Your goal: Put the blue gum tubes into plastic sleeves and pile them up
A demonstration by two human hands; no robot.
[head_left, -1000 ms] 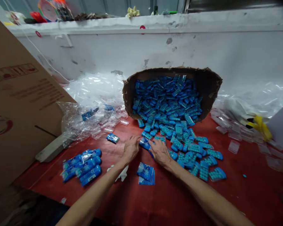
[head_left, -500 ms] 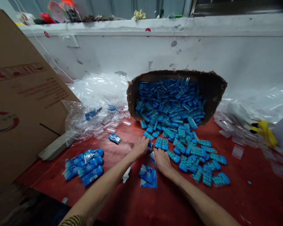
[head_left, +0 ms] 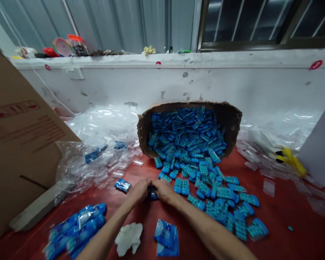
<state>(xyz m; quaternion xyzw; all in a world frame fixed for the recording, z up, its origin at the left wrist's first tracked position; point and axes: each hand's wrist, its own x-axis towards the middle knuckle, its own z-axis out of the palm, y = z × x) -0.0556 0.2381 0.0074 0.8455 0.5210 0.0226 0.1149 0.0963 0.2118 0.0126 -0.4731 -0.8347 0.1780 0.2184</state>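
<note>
My left hand (head_left: 141,190) and my right hand (head_left: 164,190) meet near the middle of the red table, fingers closed at the edges of a small dark blue packet (head_left: 153,194). The fingers partly cover it, so its contents are hidden. To the right of my hands lie clear blue-capped packs of turquoise balls (head_left: 181,186), scattered loosely. Flat blue printed wrappers (head_left: 167,238) rest nearer to me, beside a crumpled white scrap (head_left: 129,238). A single blue packet (head_left: 122,185) lies just left of my left hand.
A torn-edged cardboard box (head_left: 143,135) on its side spills many more packs. Finished-looking blue packets (head_left: 78,225) are piled front left. Clear plastic bags (head_left: 103,124) and a large carton (head_left: 18,144) stand left; clear plastic pieces (head_left: 268,187) and a yellow-handled item (head_left: 294,161) lie right.
My hands have drawn together over the blue packet, the right one closing in toward the left. The view has tilted upward, and the white scrap shows more fully.
</note>
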